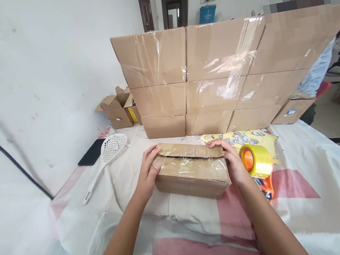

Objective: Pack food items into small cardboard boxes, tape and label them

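Note:
A small brown cardboard box [191,171], wrapped in clear tape, lies on the cloth-covered table [317,207] in front of me. My left hand [147,173] grips its left end, with the thumb on the side and the fingers curled over the top flap. My right hand [232,161] clasps the right end the same way, fingers over the far top edge. Just right of my right wrist rests an orange tape dispenser [257,164] with a roll of yellowish clear tape.
A wall of taped cardboard boxes [213,76] stands stacked behind the small box. A white slotted spoon [106,162] and a dark phone [92,152] lie at left. Open small cartons [119,109] sit by the wall. A yellow sheet with small metal pieces [246,137] lies behind the dispenser.

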A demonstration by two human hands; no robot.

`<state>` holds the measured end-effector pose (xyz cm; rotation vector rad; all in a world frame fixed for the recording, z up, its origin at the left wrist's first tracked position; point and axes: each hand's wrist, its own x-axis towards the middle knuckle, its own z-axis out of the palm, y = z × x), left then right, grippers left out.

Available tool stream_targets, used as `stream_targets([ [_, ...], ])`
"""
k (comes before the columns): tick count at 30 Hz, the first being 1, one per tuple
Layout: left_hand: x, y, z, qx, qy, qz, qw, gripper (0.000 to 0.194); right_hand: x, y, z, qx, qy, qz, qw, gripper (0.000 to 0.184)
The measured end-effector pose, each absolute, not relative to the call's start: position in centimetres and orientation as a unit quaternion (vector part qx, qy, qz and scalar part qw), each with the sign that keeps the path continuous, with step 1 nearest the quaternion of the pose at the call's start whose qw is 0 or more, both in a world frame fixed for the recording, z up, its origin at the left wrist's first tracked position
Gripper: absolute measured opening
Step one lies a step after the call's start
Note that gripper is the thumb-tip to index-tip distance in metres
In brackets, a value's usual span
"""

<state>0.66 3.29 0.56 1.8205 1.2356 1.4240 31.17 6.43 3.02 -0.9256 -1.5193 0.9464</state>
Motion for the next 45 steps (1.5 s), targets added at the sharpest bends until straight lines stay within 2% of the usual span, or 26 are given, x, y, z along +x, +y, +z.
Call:
stream_targets([
  [4, 0.5, 3.4, 1.2, 0.706, 0.440, 0.518, 0.198, 0.038, 32.0, 6.2, 3.8, -0.367, -0.665, 0.388, 0.522, 0.021],
  [9, 0.4, 3.9, 1.4, 0.702, 0.457, 0.505, 0.210, 0.043, 32.2, 5.6, 5.2, -0.425, -0.649, 0.408, 0.481, 0.018],
  [22, 0.3, 4.0, 0.8, 0.719, 0.438, 0.501, 0.201, 0.043, 31.2, 6.1, 5.4, -0.459, -0.609, 0.439, 0.474, 0.026],
  [28, 0.3, 3.7, 0.5, 0.725, 0.408, 0.531, 0.162, 0.045, 30.4, 5.3, 6.0, -0.425, -0.546, 0.436, 0.576, 0.036],
  [31, 0.2, 3.3, 0.6, 0.729, 0.405, 0.538, 0.125, 0.039, 31.2, 4.4, 7.2, -0.443, -0.544, 0.372, 0.608, 0.030],
  [37, -0.2, 2.9, 1.1, 0.740, 0.407, 0.531, 0.064, 0.036, 37.2, 2.6, 9.6, -0.547, -0.505, 0.115, 0.658, 0.021],
  [39, -0.2, 2.8, 1.2, 0.735, 0.403, 0.544, 0.033, 0.035, 39.8, 2.7, 9.3, -0.626, -0.487, 0.092, 0.601, 0.030],
  [41, -0.1, 2.6, 1.4, 0.722, 0.397, 0.566, -0.009, 0.035, 41.9, 3.0, 8.5, -0.728, -0.475, 0.118, 0.480, 0.044],
  [43, 0.0, 2.4, 1.6, 0.709, 0.384, 0.588, -0.062, 0.034, 43.2, 3.2, 7.4, -0.781, -0.476, 0.197, 0.355, 0.051],
  [45, 0.4, 1.9, 1.9, 0.704, 0.364, 0.598, -0.120, 0.033, 43.7, 3.2, 6.3, -0.762, -0.492, 0.288, 0.308, 0.054],
])
